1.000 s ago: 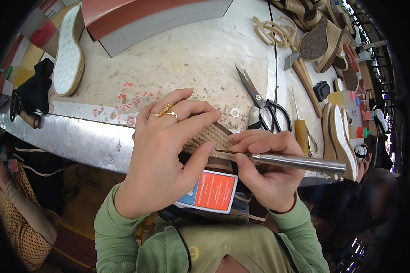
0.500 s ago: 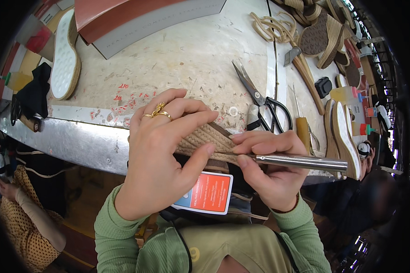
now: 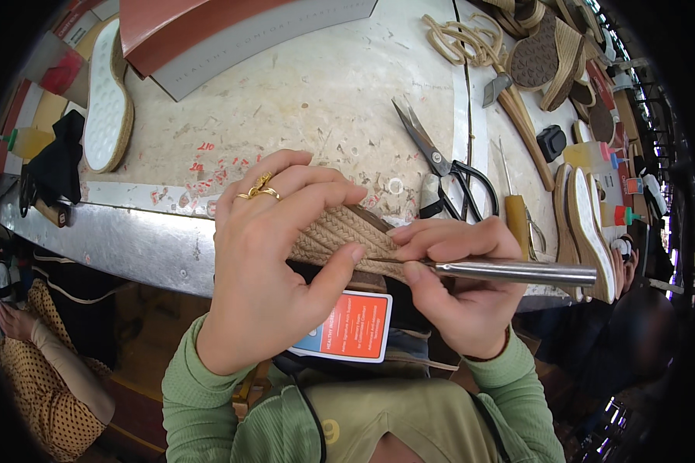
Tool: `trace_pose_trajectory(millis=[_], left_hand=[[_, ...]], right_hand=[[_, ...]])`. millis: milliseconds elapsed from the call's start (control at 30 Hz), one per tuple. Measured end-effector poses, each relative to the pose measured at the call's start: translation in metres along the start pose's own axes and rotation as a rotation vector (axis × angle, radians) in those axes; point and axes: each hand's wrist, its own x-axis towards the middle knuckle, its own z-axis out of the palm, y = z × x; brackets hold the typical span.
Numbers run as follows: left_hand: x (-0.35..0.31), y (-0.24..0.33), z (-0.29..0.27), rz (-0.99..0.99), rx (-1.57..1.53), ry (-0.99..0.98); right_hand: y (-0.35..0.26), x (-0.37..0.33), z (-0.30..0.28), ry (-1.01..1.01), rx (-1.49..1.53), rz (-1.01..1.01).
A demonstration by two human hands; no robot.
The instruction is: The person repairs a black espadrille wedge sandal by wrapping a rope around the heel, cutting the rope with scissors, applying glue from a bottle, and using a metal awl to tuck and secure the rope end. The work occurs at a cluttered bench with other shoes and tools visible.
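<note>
- Across the far half of the view runs the counter, its pale top scratched and marked with red; its metal front edge lies just beyond the hands, so the work is held off the surface, close to the body and under the eyes.
- At the far edge a long box with a reddish lid lies out of the way; a white sole with a woven rim lies far left, and a row of similar soles stands on edge at the right.
- Near the middle, the left hand wraps around a woven-rope shoe sole, fingers over the top and thumb pressing beneath, seemingly to steady the piece against the tool's push. Two gold rings sit on one finger.
- Just right of it, the right hand is closed on a metal tool with a plain steel handle, gripped low like a pen so the thin tip can be steered; the tip meets the sole's braided edge beside the left thumb.
- The sole looks tan, with tight braided cords in diagonal rows; only its side wall shows between the fingers, and a dark layer lies along its upper edge.
- Black-handled scissors rest on the counter just beyond the right hand, within easy reach.
- An orange and blue card hangs below the hands, against the green sleeves.
</note>
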Motion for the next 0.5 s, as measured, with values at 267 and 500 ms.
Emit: trace_pose_trajectory(millis=[267,500], left_hand=[[0.0002,-0.0002,-0.0059,0.002,-0.052,-0.036],[-0.0014,0.0030,-0.0031,0.018,0.026,-0.021]], right_hand=[[-0.0019,-0.0005,0.0000,-0.036,-0.045,0.003],[-0.0010,-0.0005,0.0022,-0.028,-0.077,-0.011]])
